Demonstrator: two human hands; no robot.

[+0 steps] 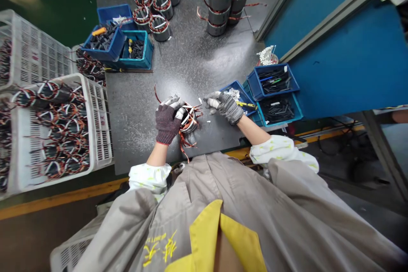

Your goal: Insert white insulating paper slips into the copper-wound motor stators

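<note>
A motor stator (190, 122) with copper windings, white strips and loose orange-brown leads stands on the dark worktable in front of me. My left hand (168, 117), in a dark maroon glove with white fingertips, grips its left side, with the thumb at the winding ends. To the right of the stator and apart from it is my right hand (225, 105), in a grey glove with white fingertips. Its fingers are pressed together; whatever they pinch is too small to make out. A tiny white scrap (200, 100) shows just left of those fingertips.
Blue bins (273, 83) of black pieces stand at right, beside a small blue tray (236, 89) with white pieces. More bins (135, 51) sit at back left. Finished-looking stators (160, 27) and taller stacks (219, 10) stand behind. White crates (98, 123) of stators flank the left edge.
</note>
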